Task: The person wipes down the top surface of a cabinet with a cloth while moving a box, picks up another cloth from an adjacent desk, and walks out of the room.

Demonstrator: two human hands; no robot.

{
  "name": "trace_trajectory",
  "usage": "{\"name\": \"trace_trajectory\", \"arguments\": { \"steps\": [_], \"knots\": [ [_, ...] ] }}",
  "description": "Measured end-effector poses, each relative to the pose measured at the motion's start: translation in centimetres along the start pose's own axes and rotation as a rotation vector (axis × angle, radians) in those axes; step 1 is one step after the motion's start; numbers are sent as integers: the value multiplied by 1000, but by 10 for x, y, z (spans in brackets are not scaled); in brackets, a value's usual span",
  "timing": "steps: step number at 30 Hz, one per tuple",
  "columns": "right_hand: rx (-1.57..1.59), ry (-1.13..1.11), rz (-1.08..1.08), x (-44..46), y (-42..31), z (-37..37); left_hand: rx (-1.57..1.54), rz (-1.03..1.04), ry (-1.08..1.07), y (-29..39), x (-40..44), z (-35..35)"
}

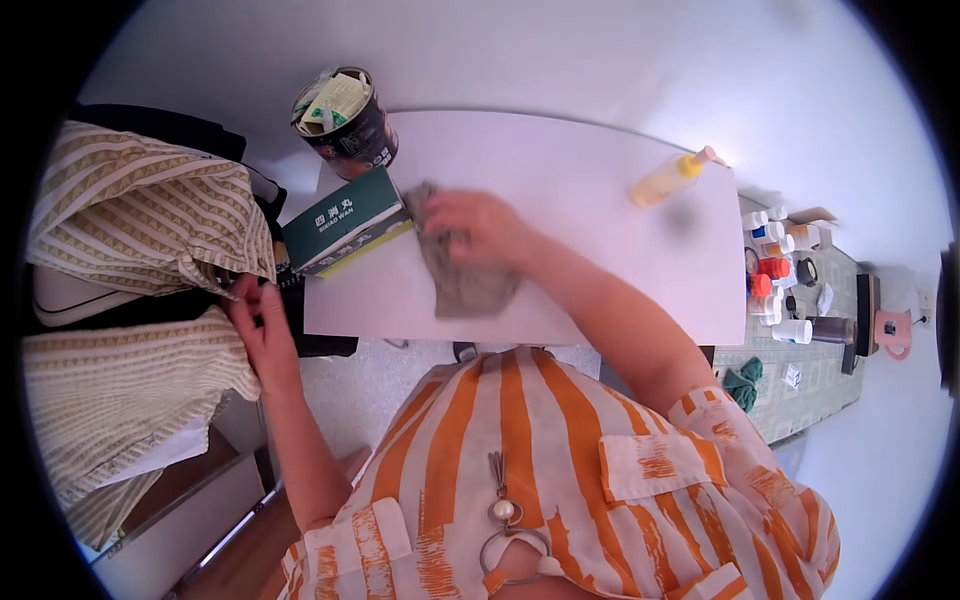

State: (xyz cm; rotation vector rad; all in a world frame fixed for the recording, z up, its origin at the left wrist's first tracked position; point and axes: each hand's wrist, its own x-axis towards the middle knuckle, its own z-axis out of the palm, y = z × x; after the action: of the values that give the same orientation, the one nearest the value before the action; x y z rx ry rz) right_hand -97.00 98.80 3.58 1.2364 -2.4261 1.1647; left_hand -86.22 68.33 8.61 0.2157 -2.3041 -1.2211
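Observation:
My right hand [475, 230] is on a grey-brown cloth [465, 290] that lies crumpled on the white table [580, 280]. Its curled fingers are slightly blurred and grip the upper part of the cloth. Just left of it, touching or nearly touching the cloth, stands a dark green box [345, 218] with white lettering and a yellow-green lower edge. My left hand [262, 325] is off the table's left side, its fingers closed on the edge of a striped, patterned fabric [150, 220]. The fingertips are partly hidden by the folds.
A dark tub [352, 130] filled with packets stands at the table's back left corner. A pump bottle [668, 180] with yellowish liquid is at the back right. Beyond the right edge, another table [825, 400] carries several white bottles, a dark green cloth [743, 383] and a pink jug [892, 333].

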Motion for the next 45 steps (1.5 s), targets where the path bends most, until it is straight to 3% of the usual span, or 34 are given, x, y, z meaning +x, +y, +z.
{"name": "trace_trajectory", "arguments": {
  "steps": [1, 5, 8, 9, 12, 13, 15, 16, 25, 28, 30, 33, 40, 42, 45],
  "knots": [
    [91, -125, -35, -6, -13, 5, 124, 30, -69, 3, 8, 5],
    [515, -328, -17, -36, -76, -3, 18, 123, -330, 28, 26, 25],
    [883, -151, 473, -43, -73, -34, 177, 268, -450, 9, 42, 29],
    [918, 47, 572, -43, -65, -42, 171, 272, -445, 7, 42, 29],
    [557, 392, 697, -24, -52, -75, 154, 262, -447, 10, 37, 32],
    [553, 397, 693, -20, -37, -73, 151, 269, -445, 11, 35, 35],
    [-326, 394, 547, -23, 7, -51, 104, 235, -415, 14, 30, 41],
    [-373, 239, 581, -19, 14, -39, 143, 258, -403, 19, 30, 43],
    [-126, 265, 482, 75, 40, -8, 127, 253, -377, 19, 25, 48],
    [-191, 143, 459, 97, 55, -7, 129, 220, -381, 22, 25, 47],
    [-245, 33, 312, 101, 67, -8, 156, 223, -369, 24, 24, 48],
    [-147, -54, 195, 85, 63, -5, 191, 282, -348, 17, 25, 51],
    [133, -236, 17, -17, -28, -14, 243, 338, -346, 18, 30, 54],
    [178, -203, 10, -61, -52, -24, 261, 330, -345, 18, 29, 52],
    [106, -128, 246, -119, -79, -67, 223, 310, -351, 23, 24, 48]
  ]
}}
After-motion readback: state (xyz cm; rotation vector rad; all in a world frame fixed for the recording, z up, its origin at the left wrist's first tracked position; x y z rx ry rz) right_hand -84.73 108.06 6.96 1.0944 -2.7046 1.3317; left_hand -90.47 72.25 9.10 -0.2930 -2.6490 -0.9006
